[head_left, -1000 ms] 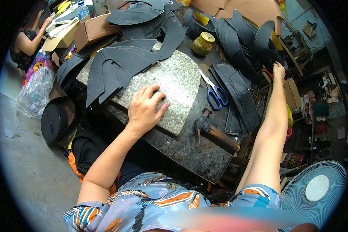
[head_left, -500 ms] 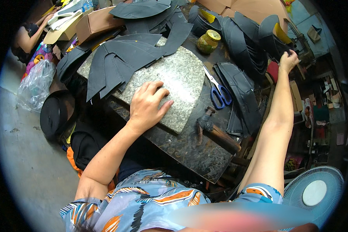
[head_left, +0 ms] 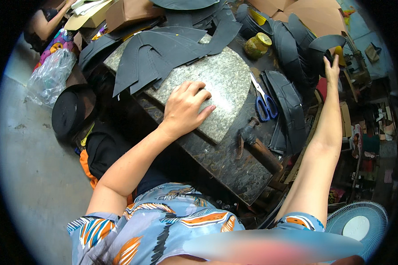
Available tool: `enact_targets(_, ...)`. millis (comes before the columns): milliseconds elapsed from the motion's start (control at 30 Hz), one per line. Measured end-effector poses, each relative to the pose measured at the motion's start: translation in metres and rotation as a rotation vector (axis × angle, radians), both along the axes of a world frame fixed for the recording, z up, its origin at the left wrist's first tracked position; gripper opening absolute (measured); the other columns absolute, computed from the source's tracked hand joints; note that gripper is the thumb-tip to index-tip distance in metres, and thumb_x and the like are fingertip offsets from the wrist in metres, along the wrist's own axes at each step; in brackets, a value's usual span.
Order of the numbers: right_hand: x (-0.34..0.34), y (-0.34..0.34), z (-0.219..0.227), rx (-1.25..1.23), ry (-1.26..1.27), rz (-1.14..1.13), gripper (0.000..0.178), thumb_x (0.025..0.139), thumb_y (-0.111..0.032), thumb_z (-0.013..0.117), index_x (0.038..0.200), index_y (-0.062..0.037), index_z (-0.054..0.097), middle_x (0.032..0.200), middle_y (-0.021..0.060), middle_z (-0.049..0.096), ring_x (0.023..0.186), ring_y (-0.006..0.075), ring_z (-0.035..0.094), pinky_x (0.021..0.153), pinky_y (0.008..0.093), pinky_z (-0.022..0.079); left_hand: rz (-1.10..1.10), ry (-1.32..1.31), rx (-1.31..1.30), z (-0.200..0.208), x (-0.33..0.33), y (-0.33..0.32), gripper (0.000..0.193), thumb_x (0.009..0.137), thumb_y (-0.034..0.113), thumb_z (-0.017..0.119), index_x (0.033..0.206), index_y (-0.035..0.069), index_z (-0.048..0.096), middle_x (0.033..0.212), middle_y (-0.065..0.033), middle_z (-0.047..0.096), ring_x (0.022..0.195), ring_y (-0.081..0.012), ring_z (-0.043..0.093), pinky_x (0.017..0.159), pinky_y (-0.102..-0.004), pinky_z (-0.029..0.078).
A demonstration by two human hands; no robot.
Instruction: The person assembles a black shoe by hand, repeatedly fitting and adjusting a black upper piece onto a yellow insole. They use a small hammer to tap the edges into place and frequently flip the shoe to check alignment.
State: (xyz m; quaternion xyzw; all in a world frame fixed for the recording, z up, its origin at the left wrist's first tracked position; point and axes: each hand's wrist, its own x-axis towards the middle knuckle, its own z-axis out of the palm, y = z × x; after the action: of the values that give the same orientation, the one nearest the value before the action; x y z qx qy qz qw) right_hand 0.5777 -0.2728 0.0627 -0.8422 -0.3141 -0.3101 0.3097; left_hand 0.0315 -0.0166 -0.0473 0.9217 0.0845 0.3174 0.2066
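My left hand (head_left: 185, 108) lies on a speckled stone slab (head_left: 227, 99), its fingers loosely bent and apart, with nothing in it. Beyond it, fanned black leather-like panels (head_left: 152, 55) cover the slab's far side. At the far right, my outstretched right hand (head_left: 332, 70) grips the edge of a curved black cap-like piece (head_left: 319, 52) with a yellow inner face. That piece is at the near right end of a row of nested black curved pieces (head_left: 287, 51). My fingertips there are partly hidden.
Blue-handled scissors (head_left: 264, 100), a hammer (head_left: 261, 152), a bundle of black pieces (head_left: 287, 108) and a jar (head_left: 256, 46) are right of the slab. A fan (head_left: 356, 227) stands lower right. At left are a black roll (head_left: 69, 110), a plastic bag (head_left: 51, 77) and another person's arm (head_left: 55, 22).
The end black piece has tipped over to the right at my right hand, whose fingers have shifted on it. The left hand stays on the slab. The whole view has shifted slightly.
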Motion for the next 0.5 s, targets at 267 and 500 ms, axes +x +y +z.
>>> enact_targets(267, -0.041, -0.049, -0.009, 0.592, 0.487, -0.056, 0.112, 0.084, -0.045, 0.075, 0.161, -0.0119, 0.001, 0.167, 0.0135, 0.008, 0.149, 0.0365, 0.025, 0.113, 0.053, 0.035, 0.004, -0.052, -0.019, -0.005, -0.001, 0.0, 0.027, 0.083, 0.031, 0.074, 0.097, 0.009, 0.068, 0.116, -0.009, 0.063, 0.112, -0.0283, 0.057, 0.093, -0.0412, 0.045)
enact_targets(500, -0.089, -0.002, -0.008, 0.408, 0.133, 0.054, 0.095, 0.09, -0.039, 0.071, 0.157, -0.0003, 0.016, 0.16, 0.0248, 0.026, 0.146, 0.0344, 0.031, 0.119, 0.0402, 0.024, 0.016, -0.066, -0.01, -0.009, -0.001, 0.0, 0.029, 0.081, 0.033, 0.074, 0.097, 0.01, 0.066, 0.112, -0.0078, 0.06, 0.108, -0.0268, 0.057, 0.092, -0.0408, 0.046)
